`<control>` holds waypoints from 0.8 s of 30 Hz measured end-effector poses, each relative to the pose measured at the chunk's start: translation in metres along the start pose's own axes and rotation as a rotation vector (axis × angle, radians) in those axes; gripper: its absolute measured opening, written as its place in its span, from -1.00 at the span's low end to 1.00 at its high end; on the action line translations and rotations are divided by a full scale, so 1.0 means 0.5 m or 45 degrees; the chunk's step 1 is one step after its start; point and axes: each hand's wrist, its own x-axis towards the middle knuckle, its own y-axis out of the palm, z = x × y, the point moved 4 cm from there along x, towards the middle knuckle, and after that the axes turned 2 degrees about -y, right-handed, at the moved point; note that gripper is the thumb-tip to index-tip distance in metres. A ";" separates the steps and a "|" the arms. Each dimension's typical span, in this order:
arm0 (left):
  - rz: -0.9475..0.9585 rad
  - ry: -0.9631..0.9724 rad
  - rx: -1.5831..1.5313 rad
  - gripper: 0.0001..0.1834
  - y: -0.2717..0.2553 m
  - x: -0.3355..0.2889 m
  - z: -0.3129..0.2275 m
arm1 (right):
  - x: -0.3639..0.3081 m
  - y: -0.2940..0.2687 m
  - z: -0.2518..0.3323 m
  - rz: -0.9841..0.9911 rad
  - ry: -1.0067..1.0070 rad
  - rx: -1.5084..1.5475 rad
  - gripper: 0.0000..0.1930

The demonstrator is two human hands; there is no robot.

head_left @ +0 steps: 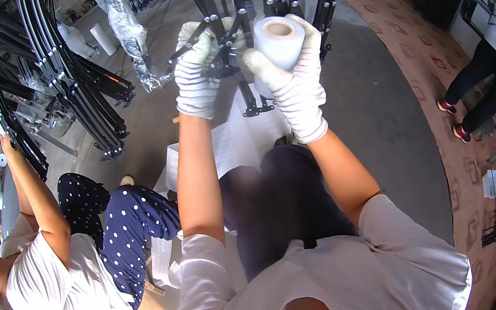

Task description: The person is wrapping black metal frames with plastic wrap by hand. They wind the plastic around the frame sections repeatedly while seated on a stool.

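My right hand (295, 78), in a white knit glove, grips a roll of clear stretch film (277, 42) and holds it up beside a black folding metal frame (226, 44). On the frame's jointed bars rests my left hand (196, 76), in a striped white glove, closed around them. The frame's black tubes run upward out of view, and its lower struts hang over a white sheet (239, 137) on my lap.
A seated person in a white top and dotted navy trousers (115, 227) works at my left, one arm raised to another bundle of black frames (59, 73). Plastic-wrapped frames (128, 26) stand behind. Another person in dark trousers (483, 90) stands at right on patterned flooring.
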 end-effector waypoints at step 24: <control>0.262 -0.235 0.470 -0.91 0.009 0.092 -0.030 | 0.067 -0.017 -0.046 0.102 0.085 0.314 -0.33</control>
